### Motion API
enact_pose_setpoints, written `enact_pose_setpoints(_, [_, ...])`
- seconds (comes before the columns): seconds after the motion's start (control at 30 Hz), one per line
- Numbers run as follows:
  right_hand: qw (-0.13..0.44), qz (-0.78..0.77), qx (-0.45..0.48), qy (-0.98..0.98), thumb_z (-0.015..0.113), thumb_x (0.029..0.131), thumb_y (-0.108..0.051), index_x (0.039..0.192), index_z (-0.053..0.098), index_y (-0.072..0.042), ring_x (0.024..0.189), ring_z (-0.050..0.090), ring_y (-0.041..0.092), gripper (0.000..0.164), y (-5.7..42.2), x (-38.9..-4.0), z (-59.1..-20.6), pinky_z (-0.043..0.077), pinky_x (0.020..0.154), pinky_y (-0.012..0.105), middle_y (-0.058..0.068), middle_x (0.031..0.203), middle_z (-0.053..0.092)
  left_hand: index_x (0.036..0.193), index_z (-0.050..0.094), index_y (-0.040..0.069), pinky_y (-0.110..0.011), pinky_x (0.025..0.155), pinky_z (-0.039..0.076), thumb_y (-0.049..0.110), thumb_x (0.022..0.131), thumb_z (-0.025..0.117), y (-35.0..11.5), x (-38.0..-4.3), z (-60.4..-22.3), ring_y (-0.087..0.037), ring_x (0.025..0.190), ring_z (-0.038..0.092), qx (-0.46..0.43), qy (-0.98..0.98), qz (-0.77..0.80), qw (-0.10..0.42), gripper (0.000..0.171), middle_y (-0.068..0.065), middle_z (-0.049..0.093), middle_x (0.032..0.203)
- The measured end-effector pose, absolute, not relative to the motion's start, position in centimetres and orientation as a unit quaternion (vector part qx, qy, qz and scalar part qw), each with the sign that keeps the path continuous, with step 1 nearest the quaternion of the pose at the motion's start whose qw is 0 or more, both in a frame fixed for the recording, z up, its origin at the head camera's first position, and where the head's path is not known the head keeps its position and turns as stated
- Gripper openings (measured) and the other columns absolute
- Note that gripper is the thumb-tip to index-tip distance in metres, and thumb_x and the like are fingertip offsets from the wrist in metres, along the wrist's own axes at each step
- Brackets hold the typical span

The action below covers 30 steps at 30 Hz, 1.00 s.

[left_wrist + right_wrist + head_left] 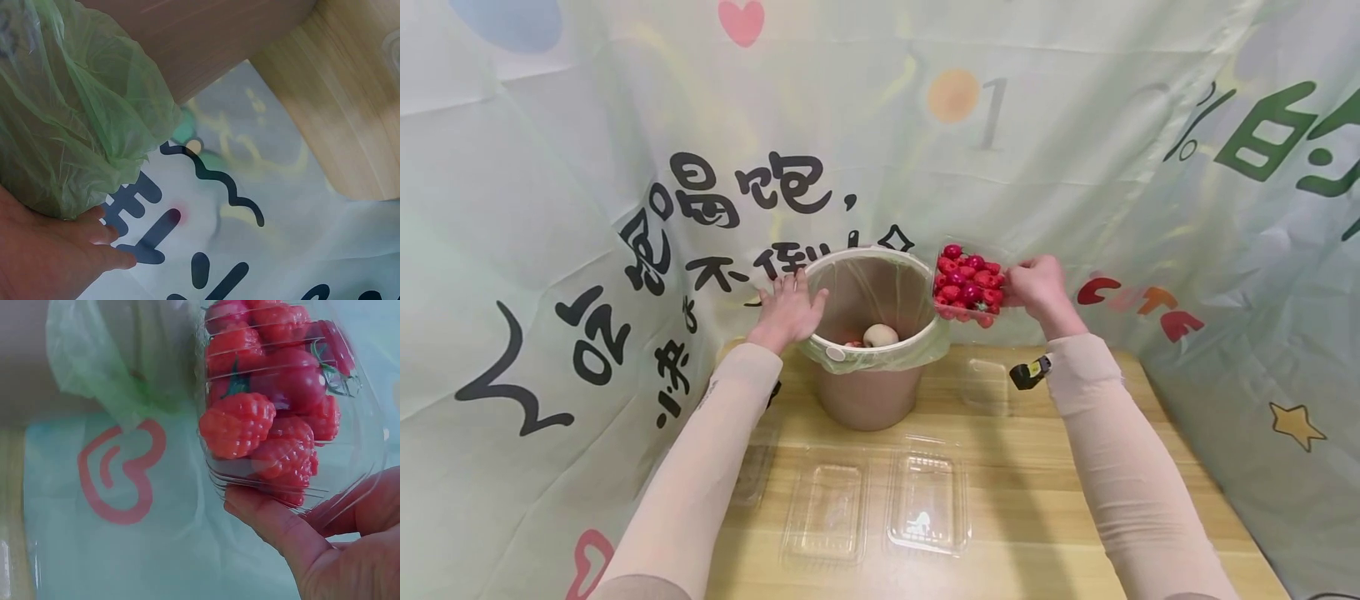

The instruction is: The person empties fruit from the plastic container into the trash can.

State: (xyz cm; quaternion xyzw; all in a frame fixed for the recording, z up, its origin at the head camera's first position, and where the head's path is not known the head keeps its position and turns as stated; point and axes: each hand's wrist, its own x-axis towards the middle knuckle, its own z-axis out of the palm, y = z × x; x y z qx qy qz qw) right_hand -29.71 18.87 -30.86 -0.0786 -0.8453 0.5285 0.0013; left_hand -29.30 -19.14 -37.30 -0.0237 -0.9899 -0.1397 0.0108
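Note:
My right hand [1036, 283] grips the side of a clear plastic box [369, 447] full of red raspberries [237, 425] and dark red cherry tomatoes [290, 378]. The box is tilted beside the right rim of a brown trash bin [868, 400], lined with a thin green bag [917, 350]. With fingers spread straight, my left hand [788, 312] rests at the bin's left rim; the left wrist view shows it against the bag [81, 112]. Inside the bin lie a pale round fruit [880, 336] and something red, mostly hidden by the front rim.
On the wooden table [1000, 517], two clear plastic containers [827, 512] [928, 504] lie in front of the bin. Another clear container [987, 385] is right of it, and one [752, 471] lies partly behind my left sleeve. A printed cloth [1037, 192] hangs around the table.

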Motion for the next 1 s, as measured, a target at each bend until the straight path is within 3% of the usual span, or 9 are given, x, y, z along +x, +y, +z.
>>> enact_pose_setpoints(0.23, [0.015,0.575,-0.075,-0.815,0.048,0.103,-0.004,0.123,0.064,0.017,0.056,0.066,0.002,0.033,15.9,-30.5,-30.2,0.062,0.061,0.022,0.019,0.106,0.066,0.167,0.01,-0.005,-0.073,0.127,0.006,0.053,0.111,0.019,-19.1,-29.1,-37.2,-0.053,0.16,0.014,-0.023,-0.99,-0.136,0.013,0.081,-0.033,0.017,0.171])
enact_pose_setpoints(0.4, [0.046,0.575,-0.08,-0.813,0.052,0.104,-0.005,0.093,0.067,0.007,0.057,0.065,0.004,0.023,14.1,-31.0,-30.4,0.06,0.055,0.022,0.011,0.089,0.066,0.167,0.009,-0.004,-0.072,0.128,0.006,0.053,0.111,0.019,-18.9,-29.1,-37.3,-0.052,0.16,0.013,-0.023,-0.99,-0.138,0.009,0.081,-0.032,0.016,0.172])
enact_pose_setpoints(0.57, [0.077,0.534,-0.079,-0.839,0.053,0.102,-0.006,0.072,0.062,-0.002,0.058,0.056,0.007,0.031,12.8,-31.4,-30.7,0.05,0.047,0.019,-0.002,0.068,0.056,0.167,0.009,-0.005,-0.073,0.128,0.007,0.053,0.111,0.019,-18.9,-29.2,-37.4,-0.052,0.16,0.014,-0.024,-0.991,-0.135,0.006,0.081,-0.032,0.016,0.172])
enact_pose_setpoints(0.7, [0.083,0.523,-0.08,-0.844,0.052,0.103,-0.009,0.08,0.068,0.0,0.056,0.054,0.009,0.029,11.7,-31.7,-30.9,0.051,0.044,0.023,-0.003,0.065,0.055,0.167,0.009,-0.004,-0.073,0.128,0.008,0.054,0.111,0.019,-18.9,-29.2,-37.4,-0.052,0.16,0.015,-0.024,-0.991,-0.132,0.012,0.081,-0.032,0.018,0.171])
enact_pose_setpoints(0.87, [0.065,0.541,-0.096,-0.833,0.049,0.107,-0.017,0.098,0.07,-0.001,0.053,0.06,0.013,0.028,10.1,-31.9,-31.1,0.06,0.046,0.049,0.002,0.076,0.058,0.167,0.009,-0.004,-0.073,0.128,0.008,0.054,0.111,0.019,-19.1,-29.4,-37.4,-0.052,0.16,0.015,-0.025,-0.991,-0.132,0.015,0.081,-0.032,0.018,0.171])
enact_pose_setpoints(1.0, [0.093,0.531,-0.084,-0.838,0.049,0.108,-0.017,0.104,0.073,0.001,0.061,0.056,0.011,0.03,8.8,-32.0,-31.3,0.057,0.052,0.032,0.004,0.082,0.06,0.167,0.008,-0.004,-0.073,0.128,0.006,0.053,0.111,0.02,-19.2,-29.3,-37.4,-0.052,0.16,0.013,-0.023,-0.99,-0.136,0.011,0.081,-0.032,0.016,0.172])
